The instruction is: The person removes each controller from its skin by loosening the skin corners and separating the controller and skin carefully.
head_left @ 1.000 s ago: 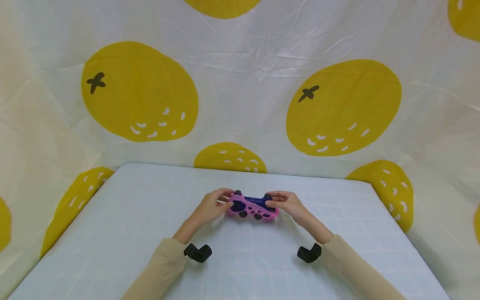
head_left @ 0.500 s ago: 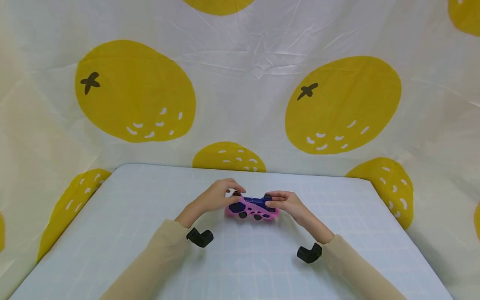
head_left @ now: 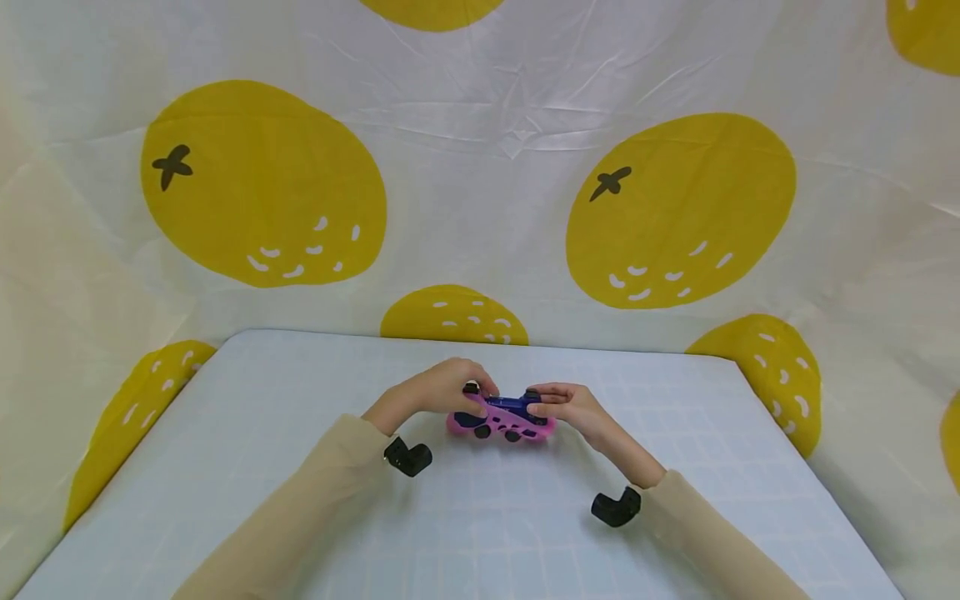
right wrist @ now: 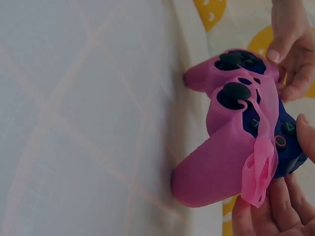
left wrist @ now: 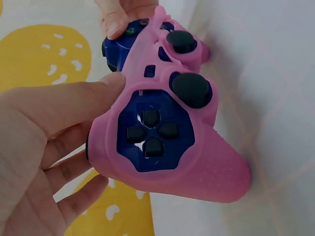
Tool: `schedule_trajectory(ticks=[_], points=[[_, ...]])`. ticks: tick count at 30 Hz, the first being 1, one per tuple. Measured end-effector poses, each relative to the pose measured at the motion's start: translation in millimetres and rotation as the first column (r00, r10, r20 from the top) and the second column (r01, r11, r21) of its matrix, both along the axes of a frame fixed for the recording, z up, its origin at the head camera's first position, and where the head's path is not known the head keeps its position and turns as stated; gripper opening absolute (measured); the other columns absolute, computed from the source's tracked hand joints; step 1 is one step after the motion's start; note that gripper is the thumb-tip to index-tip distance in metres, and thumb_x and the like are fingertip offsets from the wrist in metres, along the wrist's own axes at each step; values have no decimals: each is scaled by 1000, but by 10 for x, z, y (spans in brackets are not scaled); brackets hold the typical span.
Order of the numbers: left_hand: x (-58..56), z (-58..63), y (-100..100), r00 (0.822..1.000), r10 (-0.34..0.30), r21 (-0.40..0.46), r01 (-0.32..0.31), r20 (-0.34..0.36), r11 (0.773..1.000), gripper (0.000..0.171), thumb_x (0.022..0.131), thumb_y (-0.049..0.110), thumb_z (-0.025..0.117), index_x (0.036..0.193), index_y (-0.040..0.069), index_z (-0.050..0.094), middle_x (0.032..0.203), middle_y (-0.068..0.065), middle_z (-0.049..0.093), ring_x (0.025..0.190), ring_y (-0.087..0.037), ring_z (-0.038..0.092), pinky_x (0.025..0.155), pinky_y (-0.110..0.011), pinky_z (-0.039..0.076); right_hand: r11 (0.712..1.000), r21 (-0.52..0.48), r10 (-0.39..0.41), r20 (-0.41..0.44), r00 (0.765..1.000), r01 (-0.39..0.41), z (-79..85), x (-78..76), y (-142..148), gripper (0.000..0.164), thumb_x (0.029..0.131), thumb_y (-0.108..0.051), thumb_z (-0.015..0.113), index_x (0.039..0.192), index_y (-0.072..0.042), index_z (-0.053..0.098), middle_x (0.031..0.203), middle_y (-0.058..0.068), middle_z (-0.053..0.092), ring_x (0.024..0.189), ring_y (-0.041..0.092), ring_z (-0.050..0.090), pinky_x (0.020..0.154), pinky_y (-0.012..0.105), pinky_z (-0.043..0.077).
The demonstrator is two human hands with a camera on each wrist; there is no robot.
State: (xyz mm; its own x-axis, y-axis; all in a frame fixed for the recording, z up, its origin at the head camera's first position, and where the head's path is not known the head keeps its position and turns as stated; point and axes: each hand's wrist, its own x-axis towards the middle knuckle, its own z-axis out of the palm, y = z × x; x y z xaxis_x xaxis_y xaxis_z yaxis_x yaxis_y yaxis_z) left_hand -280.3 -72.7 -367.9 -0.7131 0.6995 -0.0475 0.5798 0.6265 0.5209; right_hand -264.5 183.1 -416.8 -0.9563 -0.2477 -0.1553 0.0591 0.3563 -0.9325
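A dark blue game controller (head_left: pixel 513 406) stands on its handle ends on the table, buttons facing the person. Its pink silicone cover (left wrist: pixel 206 172) fits round the left half. At the right, the cover is off the upper corner, leaving the blue shell and buttons bare, and its loose pink edge (right wrist: pixel 258 167) hangs folded. My left hand (head_left: pixel 450 387) holds the controller's upper left part, thumb on the cover's upper edge and fingers behind. My right hand (head_left: pixel 576 410) grips the bare right corner between the thumb (right wrist: pixel 306 137) in front and fingers behind.
A pale blue checked cloth covers the table (head_left: pixel 480 533). Behind it hangs a white curtain (head_left: pixel 480 208) with big yellow fruit prints. A small black camera (head_left: pixel 408 457) sits on the left wrist, another black camera (head_left: pixel 617 507) on the right.
My left hand has risen from the controller's left end and shifted right along its top edge, the thumb moving off the direction buttons. My right hand and the controller have hardly moved.
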Motion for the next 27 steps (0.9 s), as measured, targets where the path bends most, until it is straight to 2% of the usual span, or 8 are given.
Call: schedule_trajectory(ticks=[4, 10, 12, 15, 18, 20, 27], points=[[-43, 18, 53, 999, -26, -71, 23, -43, 997, 24, 86, 19, 72, 110, 16, 70, 102, 3, 66, 100, -14, 56, 95, -32, 48, 1000, 2, -4, -1, 1000, 4, -9, -3, 10, 48, 85, -25, 73, 126, -3, 61, 124, 16, 65, 104, 17, 65, 105, 49, 39], [-68, 50, 113, 987, -40, -198, 8, -159, 980, 22, 85, 25, 74, 106, 20, 72, 95, 8, 67, 91, -9, 56, 88, -27, 49, 1000, -3, -9, 10, 1000, 9, -2, 3, 4, 48, 85, -25, 74, 126, -3, 62, 123, 16, 65, 102, 16, 65, 103, 47, 40], [-70, 66, 127, 977, -65, -227, 17, -205, 974, 22, 84, 26, 75, 105, 21, 73, 95, 7, 68, 91, -10, 58, 88, -29, 49, 1000, 0, -9, 14, 1000, 9, -3, 0, 8, 48, 85, -26, 73, 126, -4, 61, 122, 15, 66, 100, 15, 64, 101, 46, 41], [-73, 81, 132, 950, -117, -262, 39, -289, 964, 21, 83, 29, 75, 103, 21, 75, 100, 6, 70, 94, -12, 62, 91, -32, 49, 1000, 6, -10, 13, 1000, 10, -4, -2, 11, 47, 85, -26, 73, 126, -5, 61, 120, 15, 67, 97, 15, 64, 99, 44, 41], [-83, 82, 121, 919, -155, -270, 56, -362, 961, 20, 82, 32, 76, 98, 21, 76, 101, 6, 72, 95, -13, 64, 90, -32, 49, 1000, 6, -18, 12, 1000, 18, -5, -2, 14, 47, 85, -25, 73, 126, -5, 61, 120, 15, 67, 97, 15, 64, 99, 45, 41], [-88, 74, 108, 907, -162, -259, 61, -389, 964, 18, 81, 34, 77, 93, 21, 77, 97, 7, 73, 91, -12, 66, 86, -29, 51, 1000, 8, -21, 12, 1000, 21, -8, -1, 12, 47, 85, -26, 73, 126, -6, 61, 121, 15, 67, 97, 14, 64, 100, 46, 41], [-75, 59, 82, 888, -153, -226, 57, -434, 973, 12, 80, 35, 78, 82, 23, 77, 80, 11, 72, 73, -6, 60, 69, -21, 47, 1000, 4, -17, 7, 1000, 17, -16, 3, -3, 47, 86, -27, 72, 126, -5, 62, 120, 15, 67, 96, 14, 64, 101, 47, 41]])
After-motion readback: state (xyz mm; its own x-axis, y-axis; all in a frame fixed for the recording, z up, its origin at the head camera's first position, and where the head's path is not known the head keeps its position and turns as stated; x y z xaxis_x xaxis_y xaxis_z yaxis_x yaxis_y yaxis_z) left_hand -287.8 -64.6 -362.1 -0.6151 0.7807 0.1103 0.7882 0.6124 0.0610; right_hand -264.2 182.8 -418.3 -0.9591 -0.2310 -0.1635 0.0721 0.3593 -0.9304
